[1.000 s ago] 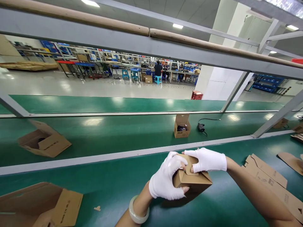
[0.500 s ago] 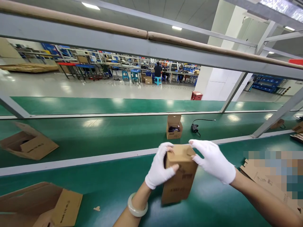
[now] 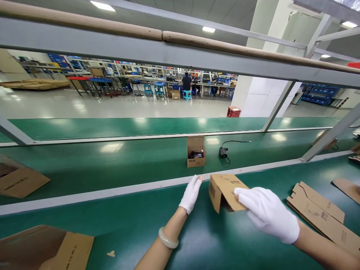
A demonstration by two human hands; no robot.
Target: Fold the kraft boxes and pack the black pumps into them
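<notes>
My right hand (image 3: 267, 212), in a white glove with bare fingertips, grips the edge of a brown cardboard box (image 3: 229, 187), tilted above the green work surface (image 3: 135, 232). My left hand (image 3: 191, 193), gloved alike, is just left of that box and apart from it. Its fingers point forward, stretched out and near each other, with nothing held. Beyond the hands stands a small open box (image 3: 196, 161) with a dark item inside. To its right lies a black device (image 3: 223, 152) with a cable.
Flat cardboard pieces (image 3: 323, 217) lie at the right. Open cartons are at the lower left (image 3: 75, 249) and the left (image 3: 22, 182). A white strip (image 3: 112, 193) crosses the surface. Slanted metal posts (image 3: 329, 131) rise beyond. A seated person (image 3: 186, 82) is far off.
My left hand has let go of the brown box. The box has turned from upright to tilted and moved slightly right, held in my right hand. The view has shifted a little.
</notes>
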